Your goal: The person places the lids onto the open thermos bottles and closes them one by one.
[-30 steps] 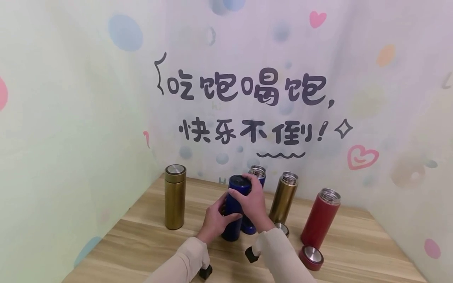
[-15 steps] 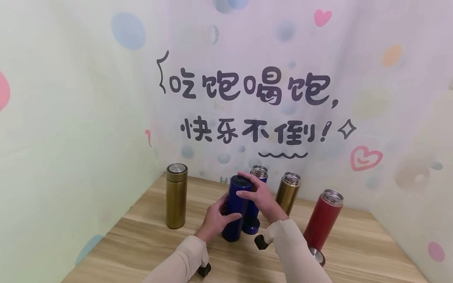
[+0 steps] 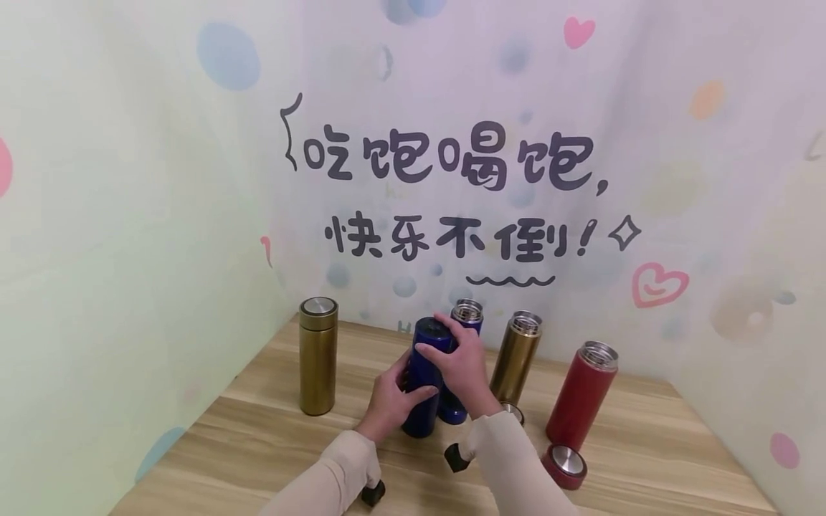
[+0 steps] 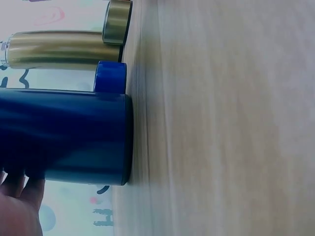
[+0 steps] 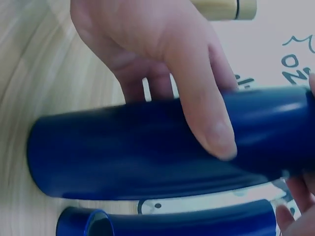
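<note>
Since half a second ago the right hand (image 3: 459, 365) has drawn back a little over the cap end of the blue flask (image 3: 424, 380), and the view has swung so that the red lid (image 3: 565, 464) shows whole again beside the red flask (image 3: 582, 396). That blue flask stands upright on the worktop (image 3: 271, 437), near the middle, just in front of a second, open blue flask (image 3: 466, 322) whose blue lid (image 4: 110, 76) lies at its foot. The left hand (image 3: 392, 401) has its fingers (image 5: 206, 118) curled round the lower body of the flask, thumb across the front; the right hand's fingers are wrapped over the cap at the top, grasping it. It looks like a cap being turned on its thread, though which way I cannot tell. To do this well, the lower hand should hold the body firm and keep the base flat on the wood, so only the cap turns; the upper grip should sit square over the cap, turning level and not pulling sideways, since the open flasks stand close behind and a tilt could knock them. A closed gold flask (image 3: 318, 356) stands apart to the left, an open gold flask (image 3: 516, 358) to the right, its lid (image 3: 513, 412) beside its base.
</note>
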Action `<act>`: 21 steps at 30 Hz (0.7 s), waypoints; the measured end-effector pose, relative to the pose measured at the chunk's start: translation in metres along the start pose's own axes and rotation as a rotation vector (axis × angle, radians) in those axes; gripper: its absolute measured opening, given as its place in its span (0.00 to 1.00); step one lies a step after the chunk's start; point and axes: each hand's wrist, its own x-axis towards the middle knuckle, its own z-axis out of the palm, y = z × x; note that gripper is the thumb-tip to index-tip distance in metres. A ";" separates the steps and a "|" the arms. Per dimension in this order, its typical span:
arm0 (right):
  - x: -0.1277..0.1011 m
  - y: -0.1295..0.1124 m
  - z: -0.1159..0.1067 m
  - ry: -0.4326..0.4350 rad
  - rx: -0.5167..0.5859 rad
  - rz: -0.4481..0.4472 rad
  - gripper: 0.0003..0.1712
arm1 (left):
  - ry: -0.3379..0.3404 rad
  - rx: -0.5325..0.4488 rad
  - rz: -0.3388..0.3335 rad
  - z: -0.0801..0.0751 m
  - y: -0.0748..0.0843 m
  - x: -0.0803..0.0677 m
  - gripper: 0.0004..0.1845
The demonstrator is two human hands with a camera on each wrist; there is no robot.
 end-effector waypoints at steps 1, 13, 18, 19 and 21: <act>-0.002 -0.001 0.003 0.028 -0.019 0.001 0.37 | 0.003 0.003 -0.005 0.000 -0.002 0.000 0.41; -0.013 -0.016 0.019 0.252 -0.192 -0.017 0.37 | 0.030 0.011 -0.010 0.000 0.000 0.000 0.44; -0.011 -0.013 0.016 0.196 -0.158 -0.032 0.37 | 0.016 0.026 -0.021 -0.002 -0.002 -0.001 0.44; -0.010 -0.012 0.015 0.174 -0.138 -0.032 0.37 | 0.013 0.028 -0.028 -0.003 -0.002 -0.001 0.45; -0.007 -0.010 0.013 0.120 -0.086 -0.027 0.38 | 0.006 0.031 -0.025 -0.004 -0.004 -0.001 0.45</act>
